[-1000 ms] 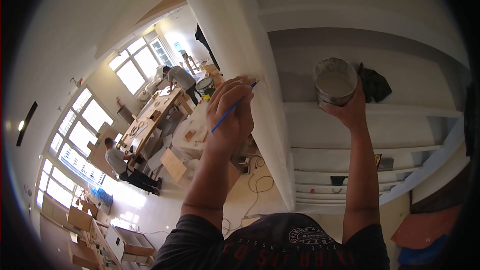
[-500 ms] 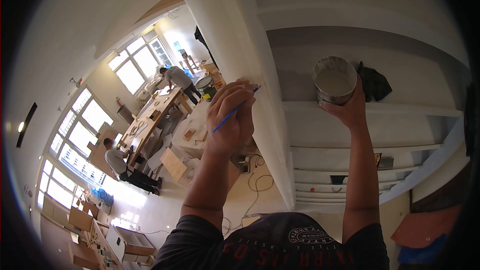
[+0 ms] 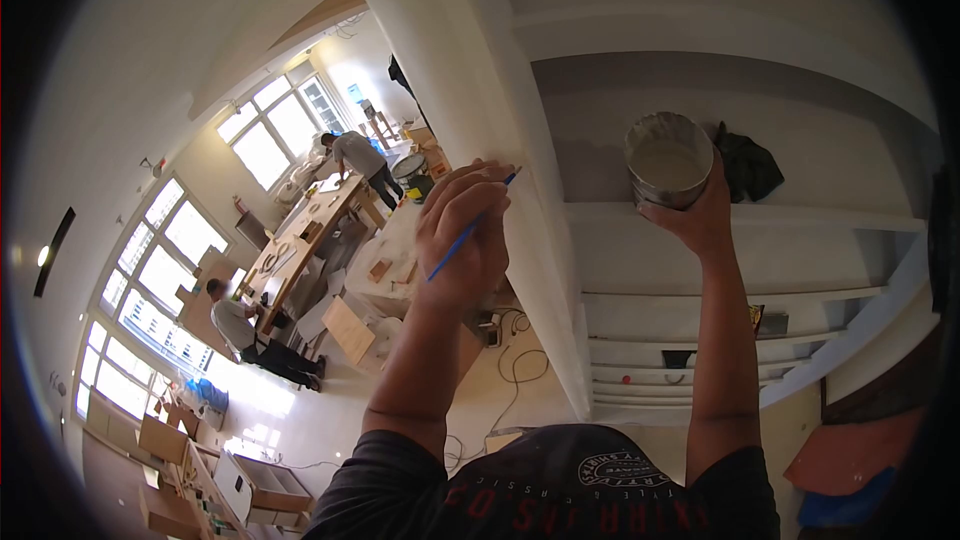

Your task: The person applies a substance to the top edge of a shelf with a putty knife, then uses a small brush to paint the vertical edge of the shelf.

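A thin blue brush (image 3: 458, 245) is pinched in my left hand (image 3: 465, 225), its tip at the edge of the white upright panel (image 3: 535, 190). My right hand (image 3: 700, 215) is wrapped round a round metal can (image 3: 668, 162), which tilts its open mouth toward me and shows pale contents. The can is in front of the white shelving, above a shelf board (image 3: 820, 218). Just right of the can lies a dark cloth (image 3: 750, 168).
Two people, one bent over (image 3: 357, 152) and one standing (image 3: 235, 320), are at a long wooden worktable (image 3: 310, 232) on the left. Cables (image 3: 515, 370) run along the floor. Lower shelves (image 3: 640, 350) hold small items. Red (image 3: 850, 455) and blue sheets lie at lower right.
My left hand and the brush have shifted very slightly, with the brush's rear end a little lower. The can and my right hand look nearly still.
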`<act>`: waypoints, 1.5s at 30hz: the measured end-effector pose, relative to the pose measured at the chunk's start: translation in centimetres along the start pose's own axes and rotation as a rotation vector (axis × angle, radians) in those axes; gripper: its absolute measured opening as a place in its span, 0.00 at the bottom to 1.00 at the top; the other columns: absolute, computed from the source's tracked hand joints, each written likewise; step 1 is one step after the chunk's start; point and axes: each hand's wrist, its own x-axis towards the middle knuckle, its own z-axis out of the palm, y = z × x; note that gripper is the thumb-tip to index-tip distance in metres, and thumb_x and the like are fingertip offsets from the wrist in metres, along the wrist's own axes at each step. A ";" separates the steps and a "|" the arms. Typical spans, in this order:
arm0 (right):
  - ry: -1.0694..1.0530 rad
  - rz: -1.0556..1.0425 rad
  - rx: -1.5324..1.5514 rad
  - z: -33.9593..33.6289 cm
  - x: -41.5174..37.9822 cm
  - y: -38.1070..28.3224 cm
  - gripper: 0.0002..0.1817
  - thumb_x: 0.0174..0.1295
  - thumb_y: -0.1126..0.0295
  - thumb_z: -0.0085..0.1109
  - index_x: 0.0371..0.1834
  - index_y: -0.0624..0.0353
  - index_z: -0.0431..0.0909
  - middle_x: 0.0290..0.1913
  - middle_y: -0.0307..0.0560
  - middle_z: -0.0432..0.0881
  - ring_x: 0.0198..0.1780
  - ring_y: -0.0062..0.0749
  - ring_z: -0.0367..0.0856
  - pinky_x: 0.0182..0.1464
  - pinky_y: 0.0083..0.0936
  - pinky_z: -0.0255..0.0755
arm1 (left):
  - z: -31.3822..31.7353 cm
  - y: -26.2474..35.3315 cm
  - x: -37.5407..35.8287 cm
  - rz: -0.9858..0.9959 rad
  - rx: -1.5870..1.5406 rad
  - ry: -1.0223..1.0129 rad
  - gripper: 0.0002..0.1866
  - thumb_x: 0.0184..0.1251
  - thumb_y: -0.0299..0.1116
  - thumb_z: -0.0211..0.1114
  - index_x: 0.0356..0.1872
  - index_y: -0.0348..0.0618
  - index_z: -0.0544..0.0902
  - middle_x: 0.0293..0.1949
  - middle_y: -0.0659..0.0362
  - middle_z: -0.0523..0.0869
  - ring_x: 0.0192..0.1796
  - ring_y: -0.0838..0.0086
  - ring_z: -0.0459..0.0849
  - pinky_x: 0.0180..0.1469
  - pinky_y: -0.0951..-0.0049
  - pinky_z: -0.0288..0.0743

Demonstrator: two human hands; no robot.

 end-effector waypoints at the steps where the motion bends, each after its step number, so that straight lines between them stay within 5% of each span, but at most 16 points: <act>1: -0.005 0.003 0.014 0.0 0.0 -0.1 0.57 0.36 0.63 0.88 0.75 0.60 0.67 0.65 0.53 0.82 0.66 0.43 0.82 0.68 0.41 0.77 | -0.1 0.0 0.0 0.006 -0.012 0.012 0.11 0.68 0.16 0.69 0.46 0.39 0.80 0.41 0.49 0.92 0.50 0.51 0.93 0.61 0.52 0.87; 45: 0.010 -0.039 -0.036 0.1 0.0 0.5 0.60 0.36 0.59 0.88 0.77 0.61 0.65 0.65 0.56 0.83 0.66 0.47 0.85 0.67 0.42 0.81 | 0.0 -0.4 1.9 0.019 0.048 0.061 0.13 0.68 0.15 0.69 0.48 0.39 0.79 0.41 0.46 0.92 0.48 0.49 0.94 0.55 0.55 0.88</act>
